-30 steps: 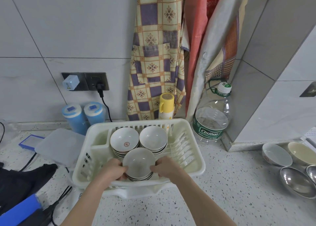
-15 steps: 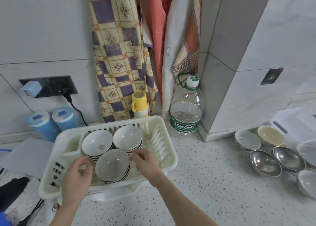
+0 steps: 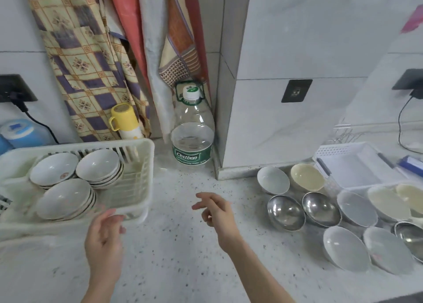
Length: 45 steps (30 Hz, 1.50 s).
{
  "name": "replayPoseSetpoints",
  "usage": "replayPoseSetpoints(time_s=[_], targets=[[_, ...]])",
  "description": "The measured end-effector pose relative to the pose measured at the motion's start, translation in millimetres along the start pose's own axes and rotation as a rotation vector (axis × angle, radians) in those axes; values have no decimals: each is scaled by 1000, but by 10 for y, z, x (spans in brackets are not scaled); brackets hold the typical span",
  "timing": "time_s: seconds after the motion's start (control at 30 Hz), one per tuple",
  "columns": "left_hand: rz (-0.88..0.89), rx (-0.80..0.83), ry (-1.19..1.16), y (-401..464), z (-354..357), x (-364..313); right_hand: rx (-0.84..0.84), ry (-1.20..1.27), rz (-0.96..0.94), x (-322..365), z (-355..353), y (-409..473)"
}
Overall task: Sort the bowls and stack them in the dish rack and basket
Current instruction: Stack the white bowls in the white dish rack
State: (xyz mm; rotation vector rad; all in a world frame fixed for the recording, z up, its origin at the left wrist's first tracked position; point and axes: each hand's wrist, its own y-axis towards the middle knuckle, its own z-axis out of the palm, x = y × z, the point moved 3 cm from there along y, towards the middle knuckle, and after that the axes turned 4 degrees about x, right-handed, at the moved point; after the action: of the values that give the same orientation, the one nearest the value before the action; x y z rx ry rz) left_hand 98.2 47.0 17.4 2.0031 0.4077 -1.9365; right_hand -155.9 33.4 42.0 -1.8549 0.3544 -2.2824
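Note:
The cream dish rack at the left holds three stacks of white bowls: a near stack, a far-left stack and a far-right stack. My left hand hovers empty just in front of the rack's near right corner, fingers relaxed. My right hand is over the bare counter, empty, fingers loosely spread. To the right lie several loose bowls: white ones, a cream one and steel ones. A white basket stands behind them.
A Cestbon water bottle stands in the corner beside a tiled pillar. A yellow-capped flask and blue containers stand behind the rack. Aprons hang on the wall. A cable hangs from a socket at the far right.
Both hands let go of the near bowl stack and drew back out of the rack. My right hand moved right over the counter. The view swung right, showing more loose bowls and the basket.

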Motion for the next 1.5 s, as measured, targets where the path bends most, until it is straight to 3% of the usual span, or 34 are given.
replayPoseSetpoints(time_s=[0.1, 0.27, 0.43, 0.57, 0.7, 0.87, 1.1, 1.27, 1.5], targets=[[-113, 109, 6, -635, 708, 78, -50, -16, 33, 51, -693, -214], [-301, 456, 145, -1557, 1833, 233, -288, 90, -28, 76, -1700, -631], [-462, 865, 321, -2193, 2680, 397, -708, 266, -135, -84, -2544, -1128], [-600, 1041, 425, -2458, 3158, 421, -1045, 347, -57, -350, -3038, -1520], [-657, 1094, 437, -2660, 3520, 449, -1234, 328, 159, -603, -3439, -1727], [-756, 1042, 334, -2839, 3769, 568, -1060, 344, 367, -770, -3794, -1709], [-882, 1011, 209, -2899, 3869, 647, -1041, 295, 343, -727, -3944, -1577], [-829, 990, 237, -2841, 3799, 602, -1113, 291, 350, -728, -3974, -1557], [-717, 1000, 190, -2543, 3287, 401, -1223, 284, 198, -708, -3621, -1646]])
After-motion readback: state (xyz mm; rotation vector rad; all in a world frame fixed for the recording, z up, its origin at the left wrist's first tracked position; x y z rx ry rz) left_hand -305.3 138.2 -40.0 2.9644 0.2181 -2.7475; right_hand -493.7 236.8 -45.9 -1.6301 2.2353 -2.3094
